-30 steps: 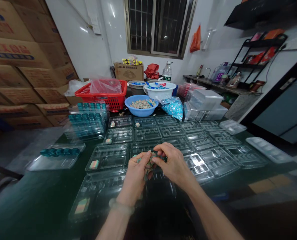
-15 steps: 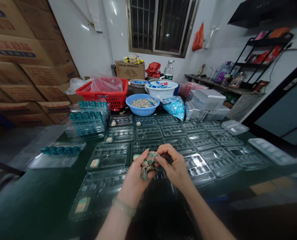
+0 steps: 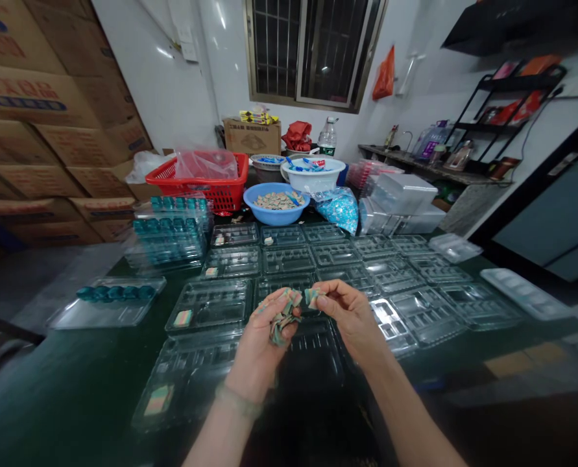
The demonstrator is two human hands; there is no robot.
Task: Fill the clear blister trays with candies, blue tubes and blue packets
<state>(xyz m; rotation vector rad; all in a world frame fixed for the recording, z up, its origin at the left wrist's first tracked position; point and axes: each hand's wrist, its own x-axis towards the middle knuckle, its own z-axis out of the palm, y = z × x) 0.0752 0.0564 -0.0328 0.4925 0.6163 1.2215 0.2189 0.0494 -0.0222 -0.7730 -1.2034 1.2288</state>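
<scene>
My left hand (image 3: 265,334) is closed around a bunch of flat, pastel-striped candy pieces (image 3: 279,324) in orange, cream and green. Just to the right, my right hand (image 3: 349,318) pinches a small striped candy piece (image 3: 312,298) between thumb and fingertips, a little apart from the bunch. Both hands are above the rows of clear plastic trays (image 3: 211,305). Several trays in the left columns have a small striped stack in a corner compartment, such as the candy stack (image 3: 158,399) in the nearest tray. My hands hide part of the trays beneath them.
Behind the trays stand a blue basin (image 3: 277,214) of striped pieces, a red basket (image 3: 225,194), a white basin (image 3: 318,178) and a bag of blue-wrapped items (image 3: 338,209). Teal-filled containers (image 3: 167,237) are stacked left; clear boxes (image 3: 403,194) stand back right. Cartons (image 3: 30,97) line the left wall.
My right hand has moved slightly right, away from my left hand, with a striped candy piece now apart from the bunch. My left hand keeps the rest.
</scene>
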